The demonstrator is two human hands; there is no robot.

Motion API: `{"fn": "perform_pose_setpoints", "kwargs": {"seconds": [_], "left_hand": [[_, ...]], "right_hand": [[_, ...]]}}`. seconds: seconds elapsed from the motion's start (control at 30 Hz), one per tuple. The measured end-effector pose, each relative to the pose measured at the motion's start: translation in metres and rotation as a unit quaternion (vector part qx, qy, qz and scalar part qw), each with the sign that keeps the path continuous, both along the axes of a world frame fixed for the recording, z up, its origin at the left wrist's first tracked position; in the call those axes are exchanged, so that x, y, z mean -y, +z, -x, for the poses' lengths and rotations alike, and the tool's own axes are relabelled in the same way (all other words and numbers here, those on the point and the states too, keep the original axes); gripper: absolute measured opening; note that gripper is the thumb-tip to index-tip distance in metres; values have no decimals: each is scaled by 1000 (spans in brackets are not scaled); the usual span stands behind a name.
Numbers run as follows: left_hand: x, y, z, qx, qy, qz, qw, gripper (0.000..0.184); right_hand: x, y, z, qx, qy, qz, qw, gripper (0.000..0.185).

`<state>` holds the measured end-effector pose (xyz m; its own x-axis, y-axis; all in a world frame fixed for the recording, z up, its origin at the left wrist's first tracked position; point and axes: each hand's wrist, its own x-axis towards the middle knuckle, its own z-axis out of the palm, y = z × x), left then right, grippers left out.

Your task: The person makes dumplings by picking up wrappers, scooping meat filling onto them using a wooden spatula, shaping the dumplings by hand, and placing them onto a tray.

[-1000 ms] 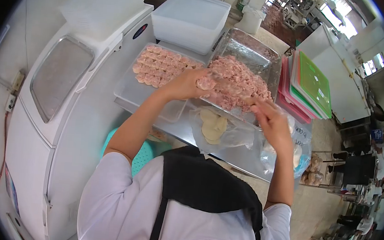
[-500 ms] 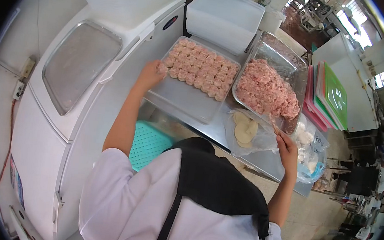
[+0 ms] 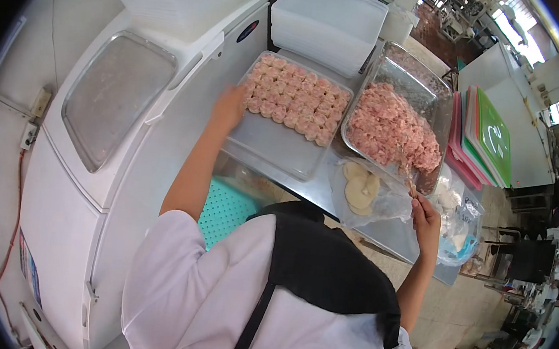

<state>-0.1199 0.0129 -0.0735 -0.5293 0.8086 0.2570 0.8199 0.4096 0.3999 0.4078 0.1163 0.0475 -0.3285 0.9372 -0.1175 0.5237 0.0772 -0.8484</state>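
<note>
Left hand has moved in at nine o'clock of the laid dumpling rows, grip hidden; right hand clamps a utensil, while meat and wrappers remain.

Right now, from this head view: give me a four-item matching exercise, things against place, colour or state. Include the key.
1. Left hand
2. Right hand
3. Heap of minced meat
4. Perforated container

A. Turquoise
B. Gripping a thin tool
C. At the left side of the tray of filled dumplings
D. In the metal pan

Pairs: 1-C, 2-B, 3-D, 4-A
</note>
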Motion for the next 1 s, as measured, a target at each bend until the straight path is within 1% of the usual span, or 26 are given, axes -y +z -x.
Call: {"fn": "perform_pose_setpoints", "kwargs": {"seconds": [0.07, 0.17, 0.27, 0.37, 0.47, 0.5, 0.53, 0.57, 0.67, 0.7, 0.77, 0.8, 0.87, 0.93, 0.97, 1.0], "left_hand": [[8, 19, -7, -72, 22, 51, 996, 35], [4, 10, -3, -130, 66, 32, 989, 30], [-2, 16, -1, -147, 78, 71, 983, 32], [5, 20, -11, -158, 76, 63, 982, 55], [7, 8, -24, -120, 60, -96, 986, 68], [7, 17, -41, -2, 94, -44, 995, 71], [7, 35, -64, 115, 128, 9, 985, 74], [6, 44, -79, 230, 160, 63, 958, 78], [-11, 0, -76, 130, 115, 45, 984, 82], [-16, -8, -69, 125, 131, 29, 983, 81], [-23, -17, -54, 113, 159, -1, 981, 81], [-19, -21, -51, 96, 150, 11, 984, 79], [-19, -24, -53, 60, 124, 32, 990, 74], [-15, -9, -85, 37, 83, 20, 996, 65], [-8, 5, -101, 25, 63, 15, 998, 61], [-7, 19, -124, 42, 51, 7, 998, 55]], "right_hand": [[-4, 2, -4, 6, 6, 0, 1000, 31], [-15, -1, -16, 27, 25, -2, 999, 31], [-27, 1, -24, 27, 46, -10, 999, 32], [-41, 3, -31, 24, 64, -14, 998, 32], [-56, 4, -44, 40, 90, -26, 995, 32], [-62, 3, -47, 48, 102, -32, 993, 32], [-68, 3, -52, 53, 113, -38, 991, 32], [-73, 2, -56, 58, 124, -44, 990, 32], [-90, 0, -68, 60, 163, -60, 983, 34], [-96, 0, -70, 59, 177, -66, 980, 35], [-110, -3, -75, 95, 198, -83, 972, 36], [-117, -3, -79, 114, 205, -91, 968, 36], [-138, 3, -86, 228, 237, -188, 926, 33], [-158, 12, -90, 335, 265, -271, 862, 31], [-166, 25, -91, 370, 259, -280, 847, 29], [-173, 45, -91, 404, 254, -288, 830, 28]]}}
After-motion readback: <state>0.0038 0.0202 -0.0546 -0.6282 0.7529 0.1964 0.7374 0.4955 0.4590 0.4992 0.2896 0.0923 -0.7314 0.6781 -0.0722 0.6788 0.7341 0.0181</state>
